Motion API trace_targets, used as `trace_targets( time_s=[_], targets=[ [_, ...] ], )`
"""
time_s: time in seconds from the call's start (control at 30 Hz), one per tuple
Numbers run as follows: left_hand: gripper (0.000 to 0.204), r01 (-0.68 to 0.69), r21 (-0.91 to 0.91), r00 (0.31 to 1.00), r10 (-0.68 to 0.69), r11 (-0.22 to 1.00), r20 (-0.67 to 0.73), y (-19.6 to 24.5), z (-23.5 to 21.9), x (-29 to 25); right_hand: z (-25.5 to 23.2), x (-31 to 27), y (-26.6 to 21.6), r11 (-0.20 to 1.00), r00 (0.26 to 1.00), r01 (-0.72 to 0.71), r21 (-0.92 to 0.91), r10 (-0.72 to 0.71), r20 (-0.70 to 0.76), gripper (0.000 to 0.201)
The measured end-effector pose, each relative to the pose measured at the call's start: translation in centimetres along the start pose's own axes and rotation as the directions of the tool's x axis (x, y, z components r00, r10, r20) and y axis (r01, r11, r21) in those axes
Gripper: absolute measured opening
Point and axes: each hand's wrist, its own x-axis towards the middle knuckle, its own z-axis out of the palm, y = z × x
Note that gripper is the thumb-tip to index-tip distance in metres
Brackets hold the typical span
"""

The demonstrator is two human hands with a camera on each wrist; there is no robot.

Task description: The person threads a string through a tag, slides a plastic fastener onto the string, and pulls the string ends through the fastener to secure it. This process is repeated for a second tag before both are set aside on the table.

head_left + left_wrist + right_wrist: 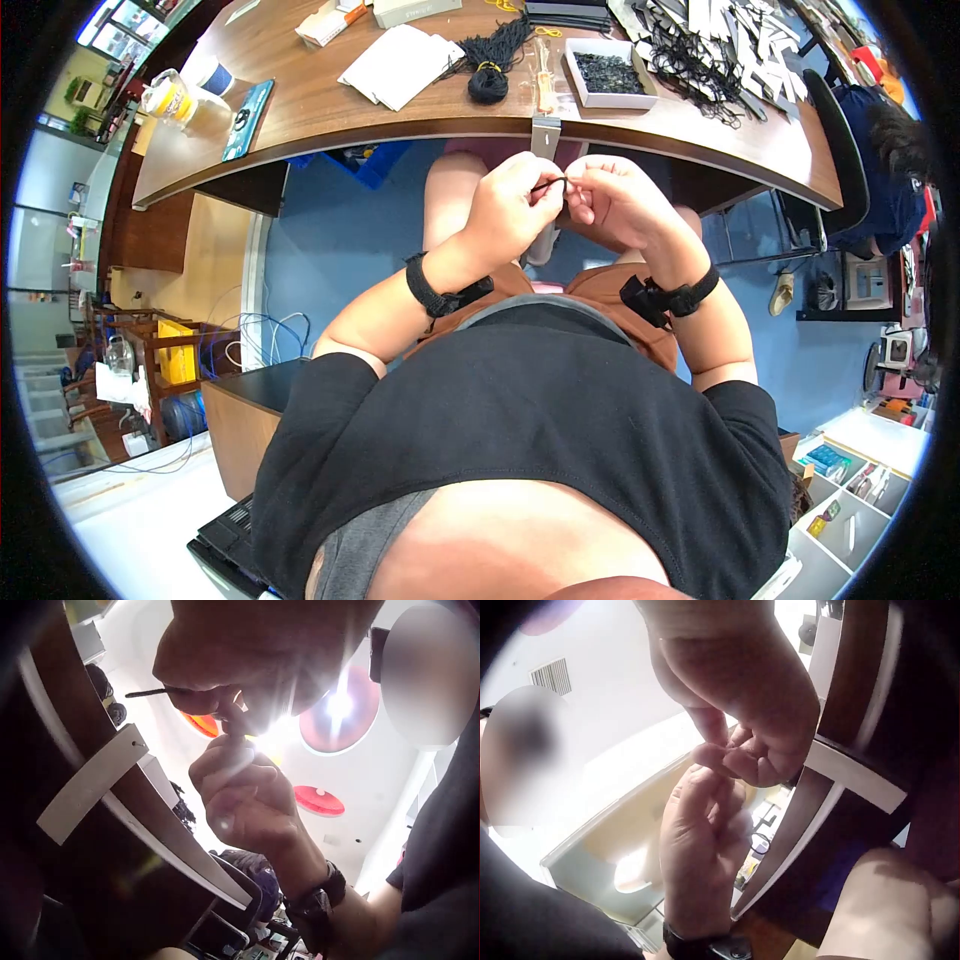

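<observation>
Both hands meet in front of the table edge, above the lap. A short black cord (548,184) runs between them in the head view. My left hand (508,208) pinches it between thumb and curled fingers. The fingertips of my right hand (622,200) pinch its other end, close beside the left fingertips. In the left wrist view a thin dark end of the cord (146,694) sticks out past the left hand (262,656), with the right hand (247,799) below. Fingers hide most of the cord in the right wrist view.
A pale strip with a hole (94,784) juts over the table edge near the hands. On the table (330,115) are a black cord bundle (488,85), white sheets (400,65), a white box (612,98) of small dark pieces, and a heap of corded strips (715,50).
</observation>
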Motion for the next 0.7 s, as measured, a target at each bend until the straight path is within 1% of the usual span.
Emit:
trace_targets(
  time_s=[0.17, 0.23, 0.27, 0.33, 0.37, 0.43, 0.47, 0.5, 0.53, 0.57, 0.67, 0.7],
  targets=[
    [0.007, 0.051, -0.230, 0.999, -0.048, 0.972, 0.019, -0.6, 0.5, 0.0, 0.3, -0.4, 0.1, 0.999, 0.999, -0.022, 0.025, 0.022, -0.033, 0.014],
    [0.005, 0.114, -0.432, 0.993, -0.116, 0.895, 0.021, -0.2, 0.9, 0.1, 0.3, -0.5, 0.2, 0.997, 0.997, -0.041, 0.066, 0.045, -0.058, 0.015],
    [0.005, 0.141, -0.525, 0.988, -0.149, 0.839, 0.027, 0.0, 1.0, 0.2, 0.0, -0.4, 0.4, 0.996, 0.999, -0.050, 0.067, 0.051, -0.009, 0.016],
    [0.006, 0.187, -0.561, 0.981, -0.184, 0.806, 0.062, 0.4, 0.7, 0.5, -1.0, -0.3, 0.9, 0.995, 0.994, -0.071, 0.066, 0.065, 0.089, 0.018],
    [0.006, 0.209, -0.578, 0.976, -0.201, 0.789, 0.079, 0.5, 0.5, 0.5, -1.1, -0.2, 1.1, 0.999, 0.999, -0.036, 0.002, 0.036, 0.036, 0.017],
    [0.007, 0.277, -0.603, 0.955, -0.285, 0.748, 0.084, 0.4, 0.3, 0.7, -0.7, -0.4, 1.5, 0.991, 0.997, 0.026, -0.130, -0.034, -0.064, 0.014],
    [0.008, 0.309, -0.615, 0.941, -0.326, 0.725, 0.088, 0.4, 0.3, 0.8, -0.1, -0.4, 1.8, 0.948, 0.969, 0.173, -0.268, -0.212, -0.124, 0.012],
    [0.008, 0.299, -0.612, 0.944, -0.320, 0.732, 0.078, 0.3, 0.3, 0.9, 1.0, -0.3, 2.1, 0.863, 0.908, 0.298, -0.408, -0.388, -0.157, 0.011],
    [0.008, 0.288, -0.609, 0.947, -0.313, 0.739, 0.068, 0.2, 0.3, 1.0, 1.6, -0.2, 2.3, 0.741, 0.817, 0.396, -0.543, -0.554, -0.160, 0.010],
    [0.008, 0.278, -0.605, 0.950, -0.306, 0.746, 0.058, 0.2, 0.3, 1.1, 1.6, 0.0, 2.5, 0.749, 0.812, 0.419, -0.512, -0.562, -0.157, 0.009],
    [0.009, 0.346, -0.608, 0.929, -0.350, 0.714, 0.119, -0.1, 0.2, 1.1, 1.8, -0.1, 1.9, 0.755, 0.837, 0.377, -0.537, -0.526, -0.151, 0.009],
    [0.009, 0.334, -0.616, 0.935, -0.335, 0.714, 0.119, -0.2, 0.1, 1.1, 1.9, -0.2, 1.6, 0.736, 0.839, 0.370, -0.566, -0.527, -0.136, 0.009]
  ],
)
